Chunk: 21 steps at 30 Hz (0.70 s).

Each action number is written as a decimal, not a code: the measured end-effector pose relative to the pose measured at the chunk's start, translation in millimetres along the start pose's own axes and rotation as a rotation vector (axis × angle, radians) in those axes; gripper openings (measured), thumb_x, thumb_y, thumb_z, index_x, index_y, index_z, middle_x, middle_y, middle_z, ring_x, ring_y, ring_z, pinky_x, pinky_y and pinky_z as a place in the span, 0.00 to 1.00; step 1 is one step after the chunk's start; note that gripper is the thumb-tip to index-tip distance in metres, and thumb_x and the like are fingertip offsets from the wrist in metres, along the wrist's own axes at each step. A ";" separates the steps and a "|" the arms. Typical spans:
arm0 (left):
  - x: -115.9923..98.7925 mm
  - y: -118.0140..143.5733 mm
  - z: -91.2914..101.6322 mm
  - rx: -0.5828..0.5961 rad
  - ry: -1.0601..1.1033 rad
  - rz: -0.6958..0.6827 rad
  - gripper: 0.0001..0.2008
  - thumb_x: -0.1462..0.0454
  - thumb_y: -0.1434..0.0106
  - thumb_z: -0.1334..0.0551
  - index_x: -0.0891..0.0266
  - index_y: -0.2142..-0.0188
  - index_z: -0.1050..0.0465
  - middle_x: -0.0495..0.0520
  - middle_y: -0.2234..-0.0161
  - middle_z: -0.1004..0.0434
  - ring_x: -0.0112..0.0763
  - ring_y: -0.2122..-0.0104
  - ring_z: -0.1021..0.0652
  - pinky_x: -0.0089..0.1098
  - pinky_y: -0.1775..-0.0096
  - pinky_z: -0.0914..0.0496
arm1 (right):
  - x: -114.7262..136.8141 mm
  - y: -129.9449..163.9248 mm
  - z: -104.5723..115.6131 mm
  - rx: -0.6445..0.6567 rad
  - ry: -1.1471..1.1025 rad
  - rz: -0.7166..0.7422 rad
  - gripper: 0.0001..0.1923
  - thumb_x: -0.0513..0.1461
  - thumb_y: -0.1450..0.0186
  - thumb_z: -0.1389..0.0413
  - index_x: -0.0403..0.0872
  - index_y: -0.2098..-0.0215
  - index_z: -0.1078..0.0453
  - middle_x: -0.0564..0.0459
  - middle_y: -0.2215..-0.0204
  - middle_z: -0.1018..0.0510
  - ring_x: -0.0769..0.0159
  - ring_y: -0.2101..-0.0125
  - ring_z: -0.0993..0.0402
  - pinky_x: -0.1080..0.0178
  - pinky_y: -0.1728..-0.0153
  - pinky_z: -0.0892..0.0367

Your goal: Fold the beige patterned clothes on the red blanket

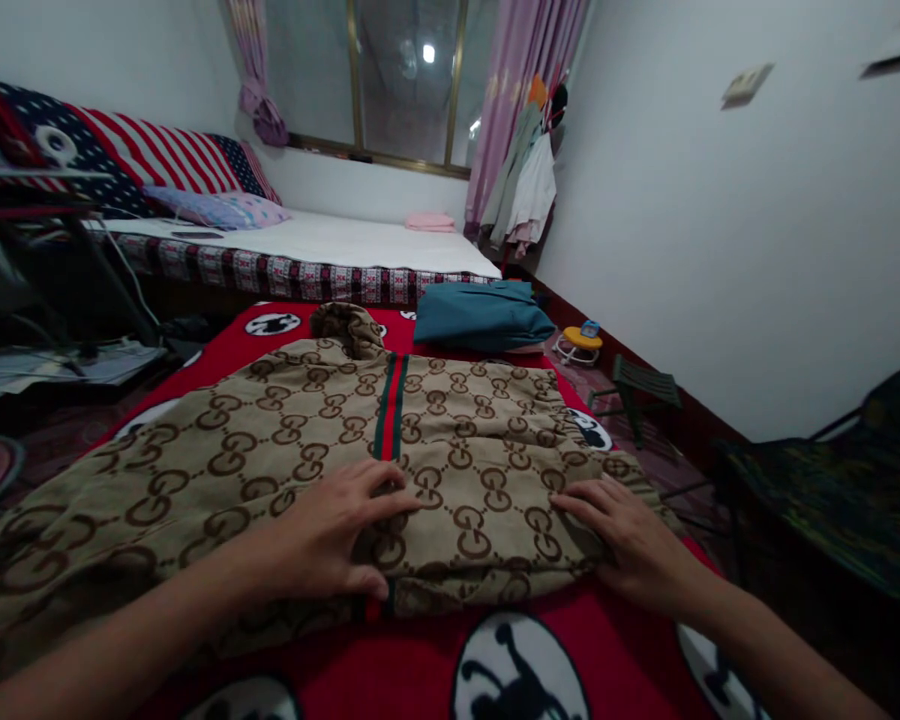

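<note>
Pressing your left hand (337,540) flat, fingers spread, on the tan patterned garment (307,440) | right hand (630,545) open-palmed pinning its hem | keeps fabric smooth on the red blanket (420,670)

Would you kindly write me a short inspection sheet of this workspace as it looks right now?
Surface: red blanket with black-and-white round prints.
Job's things: tan patterned garment spread flat, a green and red stripe down its middle.
Clutter: folded teal cloth behind the garment.
Hands: left hand and right hand both press flat on the garment's near edge.
Cables: nothing seen clearly.
Surroundings: bed under a window, clothes hanging in the corner, small green stool, yellow stool.
</note>
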State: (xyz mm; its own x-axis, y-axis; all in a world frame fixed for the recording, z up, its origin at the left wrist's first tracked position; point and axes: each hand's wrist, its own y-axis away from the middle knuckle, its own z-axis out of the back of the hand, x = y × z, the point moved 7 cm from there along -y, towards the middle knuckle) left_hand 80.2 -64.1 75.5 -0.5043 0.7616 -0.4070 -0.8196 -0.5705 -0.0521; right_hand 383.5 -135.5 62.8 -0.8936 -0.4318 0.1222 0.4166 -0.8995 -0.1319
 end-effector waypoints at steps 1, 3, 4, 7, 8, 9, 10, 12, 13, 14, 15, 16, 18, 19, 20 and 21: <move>-1.7 0.1 -4.9 0.008 -0.032 0.004 0.32 0.52 0.50 0.31 0.46 0.45 0.30 0.55 0.46 0.30 0.45 0.48 0.31 0.41 0.47 0.38 | 0.8 -5.1 -1.5 -0.003 -0.007 -0.002 0.36 0.30 0.53 0.45 0.53 0.45 0.31 0.45 0.50 0.26 0.52 0.49 0.32 0.48 0.45 0.41; -3.8 -1.8 -13.3 0.034 -0.076 0.018 0.20 0.60 0.47 0.35 0.48 0.52 0.26 0.54 0.53 0.26 0.42 0.53 0.28 0.38 0.52 0.35 | 6.2 -14.1 -1.5 0.008 -0.010 0.010 0.28 0.30 0.52 0.47 0.51 0.53 0.27 0.47 0.57 0.23 0.54 0.55 0.29 0.52 0.52 0.37; -5.3 -2.4 -16.4 0.056 -0.093 0.023 0.16 0.64 0.46 0.37 0.50 0.57 0.24 0.54 0.57 0.25 0.40 0.56 0.26 0.37 0.55 0.35 | 9.8 -16.7 0.7 0.017 -0.004 0.017 0.24 0.30 0.51 0.48 0.51 0.57 0.26 0.48 0.61 0.23 0.55 0.58 0.29 0.54 0.55 0.36; -16.0 1.8 -16.0 0.130 -0.073 0.009 0.12 0.69 0.46 0.41 0.53 0.66 0.24 0.52 0.64 0.24 0.36 0.62 0.25 0.33 0.62 0.35 | 19.8 -14.0 13.4 0.045 0.010 0.010 0.19 0.29 0.51 0.50 0.51 0.65 0.26 0.50 0.67 0.23 0.58 0.62 0.28 0.58 0.61 0.37; -21.2 4.5 -12.6 0.156 -0.037 -0.002 0.10 0.68 0.45 0.40 0.52 0.66 0.24 0.51 0.64 0.23 0.36 0.63 0.24 0.32 0.63 0.35 | 22.4 -10.5 17.5 0.068 -0.009 0.002 0.18 0.29 0.51 0.50 0.51 0.66 0.26 0.50 0.68 0.23 0.59 0.63 0.28 0.59 0.62 0.36; -26.3 6.6 -7.8 0.183 0.008 -0.009 0.09 0.66 0.45 0.38 0.51 0.65 0.23 0.50 0.64 0.22 0.35 0.63 0.24 0.31 0.63 0.35 | 24.5 -6.9 20.9 0.102 -0.043 -0.006 0.18 0.30 0.51 0.48 0.51 0.66 0.26 0.51 0.68 0.23 0.59 0.63 0.27 0.60 0.62 0.36; -30.5 7.3 -2.2 0.210 0.057 -0.009 0.09 0.62 0.45 0.35 0.50 0.63 0.22 0.49 0.63 0.22 0.35 0.63 0.24 0.31 0.64 0.34 | 26.4 -4.2 23.4 0.149 -0.089 -0.013 0.17 0.31 0.49 0.46 0.51 0.64 0.25 0.51 0.67 0.23 0.60 0.64 0.27 0.61 0.62 0.35; -35.7 1.2 8.2 0.279 0.158 0.007 0.13 0.54 0.47 0.32 0.50 0.62 0.21 0.48 0.65 0.20 0.34 0.66 0.23 0.29 0.67 0.34 | 29.4 -5.4 28.2 0.242 -0.209 -0.037 0.16 0.37 0.47 0.41 0.52 0.59 0.24 0.52 0.65 0.21 0.60 0.64 0.25 0.63 0.63 0.33; -36.2 -6.6 12.7 0.301 0.206 0.020 0.14 0.51 0.47 0.32 0.51 0.62 0.21 0.48 0.67 0.20 0.33 0.68 0.23 0.29 0.69 0.34 | 30.4 -11.5 32.1 0.256 -0.275 -0.057 0.17 0.40 0.45 0.39 0.52 0.57 0.24 0.52 0.64 0.20 0.60 0.63 0.24 0.63 0.63 0.32; -34.9 -17.7 17.0 0.297 0.244 0.032 0.15 0.49 0.45 0.34 0.52 0.63 0.20 0.48 0.68 0.20 0.32 0.70 0.23 0.28 0.70 0.34 | 31.2 -21.7 37.0 0.239 -0.338 -0.078 0.17 0.44 0.43 0.39 0.52 0.55 0.24 0.52 0.63 0.20 0.61 0.63 0.24 0.64 0.62 0.31; -31.5 -31.7 21.3 0.257 0.263 0.041 0.15 0.48 0.42 0.36 0.54 0.64 0.20 0.48 0.70 0.20 0.31 0.71 0.23 0.27 0.70 0.34 | 31.9 -35.6 42.3 0.190 -0.388 -0.091 0.16 0.46 0.41 0.40 0.52 0.55 0.24 0.52 0.62 0.19 0.62 0.62 0.23 0.64 0.61 0.31; -26.1 -47.1 25.1 0.183 0.257 0.043 0.15 0.49 0.40 0.38 0.55 0.64 0.20 0.49 0.69 0.20 0.31 0.70 0.23 0.27 0.69 0.33 | 32.2 -52.0 47.4 0.109 -0.419 -0.095 0.15 0.47 0.38 0.42 0.52 0.55 0.24 0.53 0.60 0.19 0.62 0.60 0.23 0.63 0.59 0.31; -9.8 -75.4 28.6 -0.023 0.167 0.035 0.17 0.50 0.38 0.40 0.55 0.58 0.21 0.52 0.61 0.20 0.34 0.61 0.22 0.28 0.59 0.31 | 32.0 -85.5 49.6 -0.071 -0.388 -0.059 0.16 0.47 0.34 0.47 0.51 0.52 0.25 0.51 0.55 0.20 0.62 0.54 0.25 0.61 0.52 0.33; 0.2 -86.0 24.9 -0.098 0.100 0.026 0.20 0.50 0.38 0.40 0.55 0.51 0.24 0.54 0.53 0.22 0.37 0.54 0.24 0.30 0.53 0.32 | 30.2 -100.1 44.5 -0.142 -0.331 -0.034 0.18 0.46 0.33 0.48 0.51 0.49 0.27 0.49 0.51 0.22 0.61 0.51 0.27 0.58 0.48 0.35; 11.6 -93.9 16.0 -0.125 0.042 0.024 0.24 0.50 0.37 0.41 0.55 0.44 0.29 0.56 0.46 0.26 0.40 0.48 0.27 0.33 0.47 0.35 | 24.9 -112.5 34.2 -0.177 -0.251 -0.033 0.21 0.47 0.33 0.48 0.51 0.44 0.30 0.47 0.46 0.25 0.59 0.46 0.31 0.54 0.44 0.39; 24.4 -99.3 3.6 -0.113 -0.004 0.032 0.27 0.51 0.35 0.42 0.56 0.39 0.34 0.58 0.41 0.32 0.41 0.43 0.30 0.35 0.44 0.37 | 16.2 -122.9 19.5 -0.169 -0.168 -0.055 0.24 0.48 0.33 0.48 0.51 0.40 0.35 0.45 0.42 0.30 0.56 0.41 0.36 0.49 0.41 0.44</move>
State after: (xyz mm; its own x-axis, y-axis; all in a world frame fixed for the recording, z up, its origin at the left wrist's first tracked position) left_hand 148.3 12.2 74.1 -0.5308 0.7436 -0.4065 -0.7673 -0.6254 -0.1421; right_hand 321.1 -33.2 100.1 -0.8681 -0.4000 0.2939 0.3214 -0.9042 -0.2812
